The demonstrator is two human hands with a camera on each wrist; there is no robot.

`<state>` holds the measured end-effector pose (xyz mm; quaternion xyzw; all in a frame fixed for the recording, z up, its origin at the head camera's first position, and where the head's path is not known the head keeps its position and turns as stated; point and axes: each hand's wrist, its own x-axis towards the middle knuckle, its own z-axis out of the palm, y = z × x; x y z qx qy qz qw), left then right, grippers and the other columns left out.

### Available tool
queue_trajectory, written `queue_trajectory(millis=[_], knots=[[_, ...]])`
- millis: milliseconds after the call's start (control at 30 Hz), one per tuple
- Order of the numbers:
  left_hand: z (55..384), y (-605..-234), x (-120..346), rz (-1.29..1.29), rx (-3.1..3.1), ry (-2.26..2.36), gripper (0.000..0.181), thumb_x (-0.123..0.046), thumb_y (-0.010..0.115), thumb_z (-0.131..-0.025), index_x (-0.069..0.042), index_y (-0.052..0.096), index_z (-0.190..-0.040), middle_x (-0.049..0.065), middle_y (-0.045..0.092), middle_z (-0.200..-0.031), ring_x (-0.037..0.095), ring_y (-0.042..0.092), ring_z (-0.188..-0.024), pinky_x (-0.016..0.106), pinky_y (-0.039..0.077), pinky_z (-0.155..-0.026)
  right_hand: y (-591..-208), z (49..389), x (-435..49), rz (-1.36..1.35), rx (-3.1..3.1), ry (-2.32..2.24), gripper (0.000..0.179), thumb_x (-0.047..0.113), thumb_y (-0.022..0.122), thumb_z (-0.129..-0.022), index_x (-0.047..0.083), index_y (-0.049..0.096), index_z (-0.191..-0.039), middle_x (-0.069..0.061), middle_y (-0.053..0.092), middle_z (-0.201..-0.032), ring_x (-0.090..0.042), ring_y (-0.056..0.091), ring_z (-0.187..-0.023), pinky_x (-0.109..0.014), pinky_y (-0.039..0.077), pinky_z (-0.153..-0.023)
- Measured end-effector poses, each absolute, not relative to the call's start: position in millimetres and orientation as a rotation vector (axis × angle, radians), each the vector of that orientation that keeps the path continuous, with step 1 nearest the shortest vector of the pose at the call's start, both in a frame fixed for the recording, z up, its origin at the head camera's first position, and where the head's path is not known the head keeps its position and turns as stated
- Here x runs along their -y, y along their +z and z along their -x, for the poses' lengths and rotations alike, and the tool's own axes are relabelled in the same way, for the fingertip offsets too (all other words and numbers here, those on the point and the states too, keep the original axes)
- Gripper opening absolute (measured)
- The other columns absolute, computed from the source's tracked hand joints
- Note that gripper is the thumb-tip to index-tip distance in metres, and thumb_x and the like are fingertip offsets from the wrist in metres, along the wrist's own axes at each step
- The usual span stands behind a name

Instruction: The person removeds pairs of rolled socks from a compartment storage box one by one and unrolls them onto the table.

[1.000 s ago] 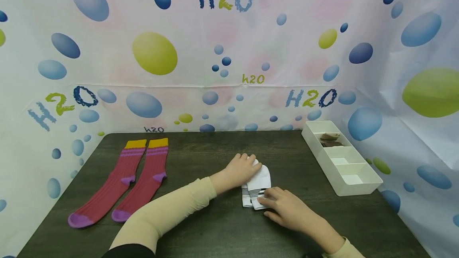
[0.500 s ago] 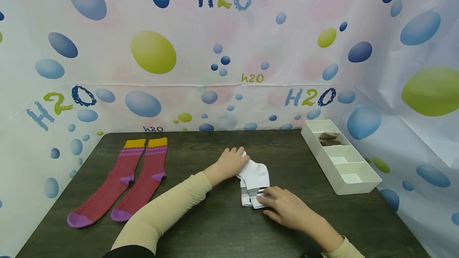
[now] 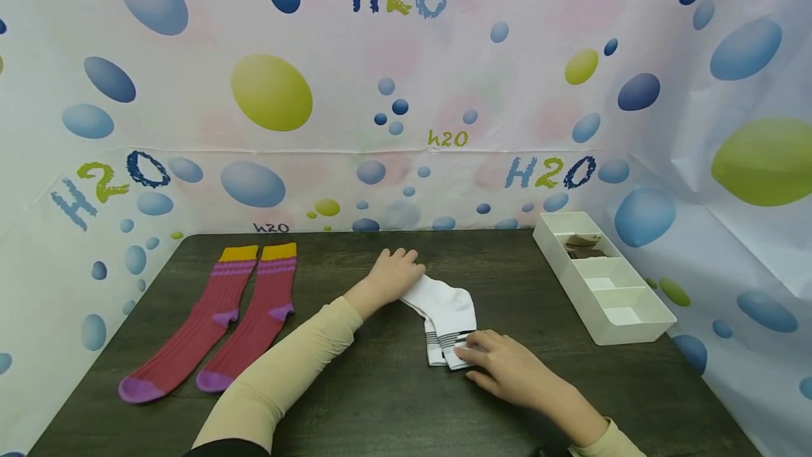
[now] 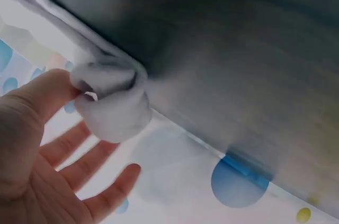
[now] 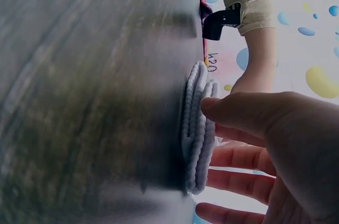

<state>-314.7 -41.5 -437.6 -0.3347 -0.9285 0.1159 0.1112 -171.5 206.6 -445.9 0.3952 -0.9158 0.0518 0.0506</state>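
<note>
1. Socks in white [image 3: 447, 305], seemingly a pair with one partly over the other, lie near the middle of a dark table [image 3: 355, 386], their striped cuffs [image 3: 436, 352] towards the wearer of the camera.
2. Left hand [image 3: 385, 279], at the far end of the white socks, has a narrow grip: in the left wrist view, thumb and fingers pinch a curled end of the fabric.
3. Right hand [image 3: 507, 369] is loosely spread at the cuffs, its fingertips touching them without curling round.
4. Change over the last second: the left hand has moved left, drawing the folded-over part out with it, while the right hand and cuffs have barely shifted. For the work in hand, this seems to mean the white socks are being unfolded lengthwise, with the cuff end steadied.
5. Red-and-purple socks [image 3: 269, 326] with yellow cuffs lie flat on the left. On the right stands a white divided tray [image 3: 634, 336], brownish items [image 3: 585, 249] in its second compartment from the far end.
</note>
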Motion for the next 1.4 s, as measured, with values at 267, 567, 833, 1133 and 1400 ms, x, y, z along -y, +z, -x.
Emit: queue_trajectory(millis=[267,567,833,1133,1400], knots=[[321,-432,53,0.994,2.721,0.296,0.019,-0.024,0.059,-0.097,-0.028,0.075,-0.105,0.0,0.064,-0.106,0.02,0.057,-0.091,0.039,0.046,-0.075,-446,172,-206,-1.211,2.781,0.181,0.037,0.03,0.067,-0.092,0.02,0.066,-0.128,-0.002,0.062,-0.117,-0.017,0.06,-0.102,-0.037,0.052,-0.078],[329,-428,70,0.922,2.758,0.33,0.017,-0.019,0.062,-0.095,-0.025,0.076,-0.1,0.001,0.065,-0.101,0.022,0.056,-0.09,0.042,0.046,-0.078,-447,172,-206,-1.213,2.759,0.185,0.037,0.029,0.067,-0.092,0.02,0.066,-0.127,-0.003,0.061,-0.117,-0.018,0.06,-0.103,-0.037,0.052,-0.078],[328,-427,75,0.883,2.865,0.312,0.018,-0.024,0.059,-0.095,-0.017,0.075,-0.09,0.002,0.064,-0.101,0.025,0.053,-0.097,0.046,0.041,-0.083,-449,172,-206,-1.213,2.741,0.169,0.037,0.029,0.068,-0.091,0.02,0.066,-0.127,-0.002,0.061,-0.116,-0.018,0.06,-0.1,-0.036,0.052,-0.078],[325,-430,81,0.876,2.917,0.279,0.025,-0.037,0.065,-0.092,-0.02,0.072,-0.11,0.004,0.063,-0.116,0.027,0.052,-0.109,0.052,0.042,-0.09,-450,172,-206,-1.221,2.744,0.175,0.038,0.029,0.068,-0.091,0.02,0.066,-0.128,-0.003,0.061,-0.117,-0.018,0.06,-0.1,-0.036,0.052,-0.078],[325,-425,97,0.834,3.122,0.201,0.042,-0.048,0.059,-0.092,-0.032,0.062,-0.131,0.006,0.049,-0.145,0.035,0.039,-0.135,0.063,0.033,-0.104,-450,172,-205,-1.224,2.737,0.16,0.038,0.03,0.067,-0.092,0.019,0.065,-0.128,-0.004,0.061,-0.119,-0.019,0.061,-0.103,-0.037,0.053,-0.079]])
